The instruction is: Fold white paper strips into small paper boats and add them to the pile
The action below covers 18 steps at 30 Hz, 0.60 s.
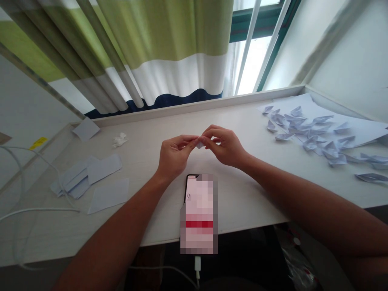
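A small piece of folded white paper is held up between both hands over the middle of the desk. My left hand pinches its left side with thumb and fingertips. From the other side, my right hand grips it the same way, so the fingertips of both hands nearly meet. Most of the paper is hidden behind the fingers; only a pointed lower part shows. Just below the hands lies a phone, its screen mostly blurred out.
Many folded paper boats lie at the right, some on large white sheets. Paper pieces are stacked at the left near a crumpled tissue. White cables cross the left side. A charging plug hangs below the phone.
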Motion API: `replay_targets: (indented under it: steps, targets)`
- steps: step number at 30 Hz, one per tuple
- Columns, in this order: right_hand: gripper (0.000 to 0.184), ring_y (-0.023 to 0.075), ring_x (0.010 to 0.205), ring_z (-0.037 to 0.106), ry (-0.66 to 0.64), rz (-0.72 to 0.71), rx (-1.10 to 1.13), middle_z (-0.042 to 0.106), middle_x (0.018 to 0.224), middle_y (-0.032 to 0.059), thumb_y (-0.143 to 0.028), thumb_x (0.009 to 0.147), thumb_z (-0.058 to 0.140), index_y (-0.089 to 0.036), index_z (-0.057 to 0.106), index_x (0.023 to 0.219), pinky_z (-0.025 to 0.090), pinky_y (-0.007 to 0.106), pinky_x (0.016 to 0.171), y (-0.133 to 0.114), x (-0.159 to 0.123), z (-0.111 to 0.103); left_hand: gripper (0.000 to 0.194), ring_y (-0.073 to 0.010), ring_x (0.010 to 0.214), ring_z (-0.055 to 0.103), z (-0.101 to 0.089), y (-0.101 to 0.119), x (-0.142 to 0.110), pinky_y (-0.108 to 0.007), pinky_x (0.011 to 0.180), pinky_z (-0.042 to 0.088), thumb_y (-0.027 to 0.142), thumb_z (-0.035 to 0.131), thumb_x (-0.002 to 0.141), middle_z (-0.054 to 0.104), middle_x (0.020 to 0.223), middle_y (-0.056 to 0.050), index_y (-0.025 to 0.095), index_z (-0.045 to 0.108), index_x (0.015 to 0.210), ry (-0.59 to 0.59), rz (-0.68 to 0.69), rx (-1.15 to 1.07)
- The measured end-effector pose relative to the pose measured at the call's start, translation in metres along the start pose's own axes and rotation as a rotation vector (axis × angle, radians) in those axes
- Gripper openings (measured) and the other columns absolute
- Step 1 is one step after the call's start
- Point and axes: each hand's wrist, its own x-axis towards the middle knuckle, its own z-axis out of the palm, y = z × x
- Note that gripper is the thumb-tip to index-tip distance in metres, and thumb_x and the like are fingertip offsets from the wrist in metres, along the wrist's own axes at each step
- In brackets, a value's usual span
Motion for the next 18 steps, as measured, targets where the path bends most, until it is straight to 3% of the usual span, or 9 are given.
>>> replay_targets:
  steps: [4, 9, 13, 18]
  targets:
    - [0.047, 0.0155, 0.073, 0.071, 0.082, 0.042, 0.112, 0.069, 0.094, 0.0048, -0.066, 0.099, 0.072, -0.020, 0.073, 0.086, 0.066, 0.032, 0.062, -0.003, -0.001, 0.005, 0.027, -0.0197, 0.082, 0.079, 0.004, 0.000, 0.000, -0.036, 0.078, 0.068, 0.045, 0.092, 0.084, 0.084, 0.091, -0.004, 0.021, 0.084, 0.095, 0.079, -0.045, -0.081]
    - [0.046, 0.0157, 0.070, 0.073, 0.172, 0.093, 0.237, 0.066, 0.090, 0.0025, -0.065, 0.096, 0.077, -0.021, 0.069, 0.087, 0.070, 0.034, 0.063, 0.000, 0.000, 0.009, 0.026, -0.0183, 0.091, 0.079, 0.002, 0.003, 0.003, -0.038, 0.086, 0.070, 0.041, 0.088, 0.088, 0.079, 0.099, -0.002, 0.021, 0.075, 0.098, 0.132, -0.060, -0.172]
    - [0.048, 0.0178, 0.077, 0.075, 0.213, 0.090, 0.231, 0.067, 0.091, 0.0029, -0.068, 0.095, 0.076, -0.022, 0.067, 0.088, 0.073, 0.039, 0.073, 0.002, 0.001, 0.008, 0.023, -0.0185, 0.095, 0.078, -0.002, 0.005, 0.004, -0.038, 0.089, 0.070, 0.037, 0.082, 0.092, 0.076, 0.105, -0.002, 0.024, 0.074, 0.109, 0.044, -0.010, -0.121]
    - [0.047, 0.0189, 0.082, 0.074, 0.250, 0.090, 0.229, 0.067, 0.090, 0.0029, -0.068, 0.094, 0.078, -0.022, 0.067, 0.089, 0.074, 0.041, 0.077, 0.001, 0.003, 0.004, 0.026, -0.0194, 0.095, 0.080, -0.007, 0.003, 0.005, -0.036, 0.090, 0.067, 0.033, 0.088, 0.086, 0.078, 0.109, -0.003, 0.022, 0.068, 0.101, -0.086, -0.025, -0.069]
